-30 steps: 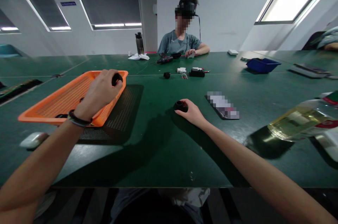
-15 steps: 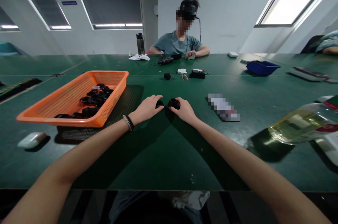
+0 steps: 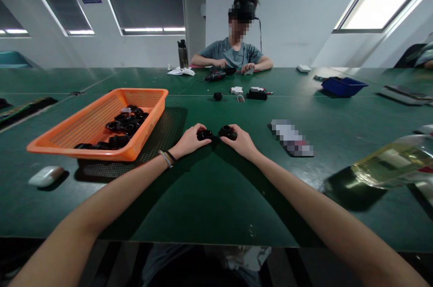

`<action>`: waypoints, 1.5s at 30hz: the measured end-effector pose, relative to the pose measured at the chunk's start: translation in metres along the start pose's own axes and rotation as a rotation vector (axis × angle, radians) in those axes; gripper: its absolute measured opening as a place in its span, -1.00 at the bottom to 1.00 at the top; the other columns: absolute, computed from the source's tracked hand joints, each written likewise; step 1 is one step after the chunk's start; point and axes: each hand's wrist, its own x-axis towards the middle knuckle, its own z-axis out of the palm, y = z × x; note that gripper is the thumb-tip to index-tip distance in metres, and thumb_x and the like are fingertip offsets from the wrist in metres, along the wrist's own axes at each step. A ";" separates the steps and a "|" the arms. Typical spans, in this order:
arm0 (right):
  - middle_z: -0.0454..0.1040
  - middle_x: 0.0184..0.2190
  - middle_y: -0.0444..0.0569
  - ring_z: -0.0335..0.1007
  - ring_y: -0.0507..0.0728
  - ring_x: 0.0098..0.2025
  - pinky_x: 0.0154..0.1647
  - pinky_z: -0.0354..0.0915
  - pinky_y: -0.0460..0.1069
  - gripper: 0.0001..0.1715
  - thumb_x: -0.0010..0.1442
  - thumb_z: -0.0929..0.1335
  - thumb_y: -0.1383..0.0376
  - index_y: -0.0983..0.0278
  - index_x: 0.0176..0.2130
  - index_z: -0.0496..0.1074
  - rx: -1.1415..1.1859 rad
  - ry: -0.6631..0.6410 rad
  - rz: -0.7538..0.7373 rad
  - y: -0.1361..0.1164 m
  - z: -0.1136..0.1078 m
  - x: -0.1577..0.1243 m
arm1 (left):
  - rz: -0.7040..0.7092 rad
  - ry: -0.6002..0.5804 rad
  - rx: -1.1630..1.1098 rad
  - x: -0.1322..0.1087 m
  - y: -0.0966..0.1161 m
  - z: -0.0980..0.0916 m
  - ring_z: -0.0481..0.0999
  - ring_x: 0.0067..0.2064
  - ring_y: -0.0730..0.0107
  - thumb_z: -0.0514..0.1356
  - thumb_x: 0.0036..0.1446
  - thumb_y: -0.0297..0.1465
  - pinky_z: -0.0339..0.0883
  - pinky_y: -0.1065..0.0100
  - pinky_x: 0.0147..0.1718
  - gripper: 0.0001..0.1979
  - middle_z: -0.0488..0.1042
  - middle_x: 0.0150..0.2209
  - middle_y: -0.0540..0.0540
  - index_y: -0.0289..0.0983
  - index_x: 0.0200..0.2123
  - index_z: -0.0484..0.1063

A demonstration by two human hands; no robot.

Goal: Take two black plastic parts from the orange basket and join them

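Note:
My left hand (image 3: pixel 189 140) is closed round a small black ring-shaped part (image 3: pixel 204 134) on the green table (image 3: pixel 209 188). Just to its right, my right hand (image 3: pixel 241 142) grips a second black round part (image 3: pixel 227 132). The two parts sit side by side, almost touching, in the middle of the table. An orange mesh basket (image 3: pixel 84 120) to the left holds several more black parts (image 3: pixel 125 124).
A person sits across the table with tools and small parts (image 3: pixel 252 93) before them. A blue bin (image 3: pixel 343 86) stands far right, a clear bottle (image 3: pixel 392 163) lies at the right, a flat dark object (image 3: pixel 292 138) lies right of my hands, and a white mouse-like object (image 3: pixel 45 175) sits at the left.
My left hand left the orange basket with a black part and came to the table's middle beside my right hand. The two parts are now close together.

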 end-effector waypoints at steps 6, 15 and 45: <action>0.42 -0.24 0.01 0.34 0.12 -0.22 -0.27 0.29 0.01 -0.63 -0.06 0.32 0.27 0.29 -0.19 0.29 0.046 -0.011 -0.078 0.003 0.001 0.000 | 0.012 0.051 -0.299 0.001 -0.005 0.000 0.40 -0.15 0.31 0.24 -0.13 -0.30 0.29 0.28 -0.16 -0.56 0.36 -0.16 -0.14 -0.31 -0.13 0.30; 0.37 -0.30 -0.01 0.34 0.07 -0.36 -0.44 0.29 -0.05 -0.50 -0.14 0.37 0.24 0.28 -0.18 0.18 0.187 0.131 -0.059 0.006 0.007 -0.003 | -0.095 -0.062 -0.629 -0.001 0.008 0.007 0.45 -0.30 0.44 0.23 -0.11 -0.36 0.33 0.33 -0.23 -0.51 0.35 -0.18 -0.11 -0.29 -0.05 0.26; 0.41 -0.20 -0.03 0.38 0.07 -0.18 -0.13 0.35 0.03 -0.64 -0.04 0.34 0.36 0.24 -0.16 0.35 0.323 -0.083 -0.223 -0.009 0.011 -0.019 | -0.274 0.073 -0.806 -0.028 0.015 0.006 0.38 -0.48 0.58 0.28 -0.20 -0.34 0.26 0.48 -0.41 -0.75 0.37 -0.47 0.06 -0.34 -0.43 0.34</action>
